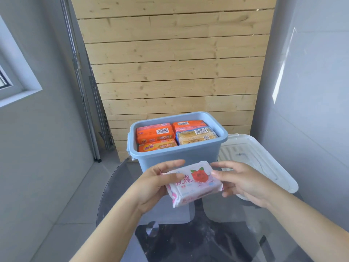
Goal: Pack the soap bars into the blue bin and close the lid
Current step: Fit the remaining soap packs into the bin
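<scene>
1. Head view: both hands hold one soap bar (195,183) in white-and-pink wrapping, raised above the glass table (283,233), just in front of the blue bin (175,157).
2. The left hand (158,186) grasps the bar's left end, thumb on top, fingers curled underneath and behind.
3. The right hand (243,183) pinches the right end, thumb tip on the top face next to the printed red rose, fingers under the edge.
4. On the wrapper: a red rose with green leaves and large pink Chinese characters beside it; the smaller print below is too fine to read.
5. The bar sits tilted, its left end lower and nearer the camera.
6. Out to the bin: it stands open on the table's far side with packed soap right up near the rim — three orange packs (155,132) and one yellow pack with blue ends (196,136).
7. Barcodes and QR squares show on the packs; the front-left orange one carries a yellow-and-red brand logo I cannot read.
8. The translucent white lid (264,161) lies flat to the bin's right, touching or just beside its wall.
9. The near table edge curves round below the forearms; bare glass shows there.
</scene>
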### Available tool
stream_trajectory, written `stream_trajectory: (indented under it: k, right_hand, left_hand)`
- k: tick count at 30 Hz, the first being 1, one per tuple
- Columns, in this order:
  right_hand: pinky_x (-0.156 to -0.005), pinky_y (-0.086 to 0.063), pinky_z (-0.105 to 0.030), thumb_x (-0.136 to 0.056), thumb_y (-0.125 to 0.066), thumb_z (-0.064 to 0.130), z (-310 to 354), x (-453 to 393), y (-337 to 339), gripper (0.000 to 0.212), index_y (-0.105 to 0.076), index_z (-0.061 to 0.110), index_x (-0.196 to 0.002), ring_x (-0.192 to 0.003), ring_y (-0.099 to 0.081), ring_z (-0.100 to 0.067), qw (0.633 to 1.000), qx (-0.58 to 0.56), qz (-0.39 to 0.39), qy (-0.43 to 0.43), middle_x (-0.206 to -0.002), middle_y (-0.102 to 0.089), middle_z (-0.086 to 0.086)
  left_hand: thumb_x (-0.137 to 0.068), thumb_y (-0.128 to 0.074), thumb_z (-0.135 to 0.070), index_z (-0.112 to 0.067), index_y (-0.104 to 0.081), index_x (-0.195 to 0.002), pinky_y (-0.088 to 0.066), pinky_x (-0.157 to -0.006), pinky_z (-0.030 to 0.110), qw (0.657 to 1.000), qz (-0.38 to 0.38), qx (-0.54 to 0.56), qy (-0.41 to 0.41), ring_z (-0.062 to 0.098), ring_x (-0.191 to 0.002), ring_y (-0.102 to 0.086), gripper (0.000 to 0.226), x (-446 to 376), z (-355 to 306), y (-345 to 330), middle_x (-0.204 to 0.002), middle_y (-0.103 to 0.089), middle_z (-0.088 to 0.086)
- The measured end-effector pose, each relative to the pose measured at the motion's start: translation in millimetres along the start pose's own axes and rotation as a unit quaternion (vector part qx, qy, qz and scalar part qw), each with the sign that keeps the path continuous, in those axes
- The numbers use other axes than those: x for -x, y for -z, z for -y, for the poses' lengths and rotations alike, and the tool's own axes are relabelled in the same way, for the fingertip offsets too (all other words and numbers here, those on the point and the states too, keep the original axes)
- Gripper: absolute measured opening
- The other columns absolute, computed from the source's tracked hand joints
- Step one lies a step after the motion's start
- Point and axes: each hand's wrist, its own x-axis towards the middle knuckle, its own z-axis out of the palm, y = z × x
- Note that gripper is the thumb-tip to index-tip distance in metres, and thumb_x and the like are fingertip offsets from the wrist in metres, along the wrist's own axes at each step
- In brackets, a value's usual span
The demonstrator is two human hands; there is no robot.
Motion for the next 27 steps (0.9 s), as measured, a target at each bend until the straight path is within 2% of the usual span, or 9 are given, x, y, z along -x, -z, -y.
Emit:
stream_trajectory:
  k: [3,5,10,13,15,18,21,23,27]
  right_hand:
    - [-0.053,-0.05,-0.024,-0.07,-0.075,0.028,20,3,-5,0.042,-0.066,0.02,-0.11,-0.061,-0.061,-0.016,0.996,-0.036,0.032,0.07,-0.084,-0.074,-0.007]
    - [-0.055,-0.051,-0.024,-0.077,-0.072,0.023,34,-5,-13,0.027,-0.069,0.022,-0.103,-0.058,-0.059,-0.014,0.993,-0.038,-0.011,0.112,-0.079,-0.071,-0.003]
    - [-0.059,-0.053,-0.027,-0.084,-0.065,0.02,66,-47,-42,0.021,-0.069,0.015,-0.105,-0.057,-0.054,-0.015,0.984,-0.018,-0.094,0.149,-0.079,-0.06,-0.006]
    - [-0.06,-0.057,-0.029,-0.085,-0.063,0.021,76,-76,-58,0.022,-0.066,0.016,-0.106,-0.054,-0.058,-0.015,0.979,0.053,-0.137,0.143,-0.08,-0.062,0.0]
    - [-0.051,-0.053,-0.024,-0.084,-0.06,0.023,78,-90,-64,0.022,-0.064,0.021,-0.106,-0.051,-0.062,-0.013,0.966,0.146,-0.159,0.141,-0.079,-0.063,0.008]
    - [-0.048,-0.047,-0.023,-0.081,-0.058,0.025,82,-104,-66,0.022,-0.067,0.014,-0.099,-0.04,-0.06,-0.01,0.931,0.296,-0.164,0.136,-0.08,-0.068,0.009]
    - [-0.075,-0.054,-0.034,-0.078,-0.061,0.032,83,-112,-67,0.026,-0.072,0.01,-0.087,-0.078,-0.069,-0.021,0.887,0.412,-0.166,0.129,-0.094,-0.074,-0.005]
    - [-0.077,-0.051,-0.032,-0.078,-0.064,0.039,83,-115,-64,0.022,-0.072,0.02,-0.085,-0.083,-0.066,-0.017,0.886,0.416,-0.154,0.134,-0.091,-0.074,0.001]
    - [-0.063,-0.039,-0.017,-0.085,-0.061,0.036,75,-123,-62,0.031,-0.063,0.035,-0.116,-0.06,-0.057,0.007,0.917,0.35,-0.064,0.178,-0.073,-0.06,0.015]
  left_hand:
    - [-0.064,-0.074,-0.009,-0.014,-0.068,-0.106,-0.057,-0.08,0.039,0.997,-0.007,0.021,-0.079,0.027,-0.087,-0.071,0.042,6,-18,6,-0.102,-0.074,0.014]
    - [-0.061,-0.079,-0.015,-0.013,-0.071,-0.094,-0.061,-0.068,0.034,0.99,-0.042,0.023,-0.131,0.024,-0.079,-0.072,0.034,5,-31,10,-0.094,-0.075,0.012]
    - [-0.069,-0.08,-0.021,-0.009,-0.063,-0.091,-0.053,-0.05,0.025,0.956,-0.212,-0.08,-0.185,0.019,-0.062,-0.069,0.03,-23,-64,25,-0.081,-0.075,0.01]
    - [-0.076,-0.077,-0.022,-0.012,-0.063,-0.107,-0.057,-0.073,0.04,0.924,-0.294,-0.182,-0.162,0.025,-0.078,-0.069,0.035,-46,-75,42,-0.093,-0.072,0.009]
    - [-0.078,-0.075,-0.026,-0.013,-0.063,-0.115,-0.052,-0.077,0.034,0.895,-0.321,-0.272,-0.146,0.022,-0.084,-0.065,0.041,-56,-75,51,-0.089,-0.068,-0.001]
    - [-0.081,-0.07,-0.03,-0.018,-0.069,-0.108,-0.043,-0.073,0.027,0.852,-0.329,-0.386,-0.132,0.02,-0.082,-0.058,0.029,-63,-73,56,-0.083,-0.063,-0.002]
    - [-0.085,-0.061,-0.037,-0.019,-0.072,-0.082,-0.041,-0.075,0.034,0.791,-0.317,-0.51,-0.119,0.022,-0.075,-0.053,0.021,-67,-69,53,-0.066,-0.059,0.001]
    - [-0.087,-0.054,-0.046,-0.029,-0.074,-0.089,-0.029,-0.08,0.034,0.746,-0.308,-0.582,-0.103,0.021,-0.092,-0.053,0.027,-68,-68,51,-0.063,-0.056,-0.005]
    - [-0.082,-0.055,-0.058,-0.044,-0.07,-0.1,-0.023,-0.087,0.034,0.77,-0.291,-0.561,-0.087,0.019,-0.112,-0.04,0.027,-69,-67,57,-0.091,-0.062,-0.008]
